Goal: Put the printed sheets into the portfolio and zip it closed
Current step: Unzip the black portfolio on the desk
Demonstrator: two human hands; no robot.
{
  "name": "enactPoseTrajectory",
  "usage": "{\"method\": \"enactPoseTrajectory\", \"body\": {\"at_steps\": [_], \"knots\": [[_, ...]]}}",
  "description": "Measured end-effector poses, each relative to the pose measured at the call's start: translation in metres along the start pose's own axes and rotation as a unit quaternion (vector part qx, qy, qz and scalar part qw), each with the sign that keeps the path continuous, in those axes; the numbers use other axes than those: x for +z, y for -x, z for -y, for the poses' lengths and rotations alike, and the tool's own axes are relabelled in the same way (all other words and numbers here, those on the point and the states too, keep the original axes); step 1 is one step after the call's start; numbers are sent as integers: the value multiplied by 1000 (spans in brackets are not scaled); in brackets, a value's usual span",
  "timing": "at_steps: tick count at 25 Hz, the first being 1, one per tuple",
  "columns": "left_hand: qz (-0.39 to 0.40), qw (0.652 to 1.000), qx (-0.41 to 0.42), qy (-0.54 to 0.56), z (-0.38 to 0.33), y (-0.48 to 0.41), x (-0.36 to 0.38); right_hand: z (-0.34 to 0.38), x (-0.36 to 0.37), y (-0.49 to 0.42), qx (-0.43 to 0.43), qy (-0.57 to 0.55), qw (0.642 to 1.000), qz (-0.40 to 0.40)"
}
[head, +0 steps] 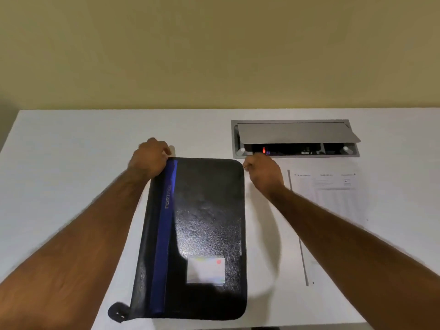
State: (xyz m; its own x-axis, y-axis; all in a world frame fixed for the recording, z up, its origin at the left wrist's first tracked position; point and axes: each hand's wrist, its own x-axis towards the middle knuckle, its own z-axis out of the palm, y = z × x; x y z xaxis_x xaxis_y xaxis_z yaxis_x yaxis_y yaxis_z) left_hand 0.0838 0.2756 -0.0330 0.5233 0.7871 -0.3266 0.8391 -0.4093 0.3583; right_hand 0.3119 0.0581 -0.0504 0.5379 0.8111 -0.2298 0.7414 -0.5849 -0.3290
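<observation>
We see the black leather-look portfolio with a blue stripe point(207, 210) lying closed and flat on the white worktop point(71, 163). Our left hand point(148, 159) grips its far left corner, fingers curled round the edge. Our right hand point(263, 171), fingers curled tight, pinches a small metal pull point(243, 166) at the far right corner. The white printed sheets point(333, 198) lie just right of the portfolio, partly under our right forearm.

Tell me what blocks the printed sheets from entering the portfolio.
The portfolio lies closed, so its cover blocks entry. The left hand grips its far left corner; the right hand pinches what looks like the zipper pull. The printed sheets lie beside it, right forearm above them.
</observation>
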Motion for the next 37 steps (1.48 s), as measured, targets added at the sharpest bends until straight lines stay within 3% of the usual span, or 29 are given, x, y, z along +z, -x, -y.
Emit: {"method": "enactPoseTrajectory", "body": {"at_steps": [3, 5, 9, 13, 19, 25, 31, 33, 35, 37], "knots": [[56, 988, 137, 36, -76, 14, 24, -2, 2, 1, 22, -35, 999, 0], [111, 978, 176, 15, -125, 16, 48, -1, 0, 3, 16, -44, 999, 8], [89, 983, 139, -83, -162, 8, 74, 0, -6, 6, 27, -46, 999, 13], [77, 989, 111, -60, -165, 2, 76, -2, -5, 19, 31, -63, 997, 10], [97, 988, 114, -37, -155, -16, 61, -3, 11, 61, -27, -86, 995, 42], [81, 990, 105, -46, -150, -26, 59, 2, 39, 110, 59, -228, 972, -6], [44, 987, 116, -101, -151, -32, 37, 23, 43, 103, 114, -303, 945, -37], [42, 968, 191, -157, -158, -9, 34, 26, 43, 95, 110, -291, 949, -40], [84, 925, 294, -226, -160, 29, 41, 23, 42, 91, 90, -281, 954, -50], [120, 889, 344, -277, -152, 63, 54, 18, 41, 91, 72, -267, 960, -45]]}}
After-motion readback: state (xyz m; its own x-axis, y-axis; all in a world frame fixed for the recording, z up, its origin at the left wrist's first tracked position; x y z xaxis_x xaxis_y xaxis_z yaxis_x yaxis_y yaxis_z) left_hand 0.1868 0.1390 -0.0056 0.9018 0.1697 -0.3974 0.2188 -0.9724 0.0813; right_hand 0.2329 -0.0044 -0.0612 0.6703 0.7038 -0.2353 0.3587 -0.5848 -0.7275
